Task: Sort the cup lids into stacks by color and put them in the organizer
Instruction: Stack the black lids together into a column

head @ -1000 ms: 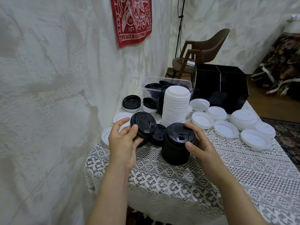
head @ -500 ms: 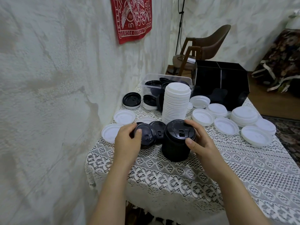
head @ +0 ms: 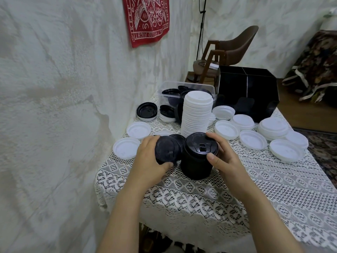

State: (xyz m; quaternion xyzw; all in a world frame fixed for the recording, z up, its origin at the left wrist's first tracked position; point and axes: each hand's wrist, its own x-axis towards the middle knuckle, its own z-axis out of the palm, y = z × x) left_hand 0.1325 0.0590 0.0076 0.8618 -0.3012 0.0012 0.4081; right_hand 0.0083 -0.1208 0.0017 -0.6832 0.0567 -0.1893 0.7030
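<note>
A stack of black lids (head: 197,161) stands near the table's front edge. My right hand (head: 221,157) grips its top from the right. My left hand (head: 149,161) holds a single black lid (head: 165,149) just left of the stack, low over the cloth; another black lid (head: 177,139) lies behind it. A tall stack of white lids (head: 197,112) rises behind the black stack. Loose white lids (head: 252,139) lie spread to the right and left. The black organizer (head: 259,95) sits at the back right.
A clear plastic bin (head: 164,93) with black lids stands at the back by the wall. Two black lids (head: 147,110) rest on white ones beside it. The wall runs close along the left. A chair (head: 231,50) stands beyond the lace-covered table (head: 237,189).
My left hand has lowered the black lid from tilted in the air to just above the cloth beside the black stack. My right hand stays on the stack's top.
</note>
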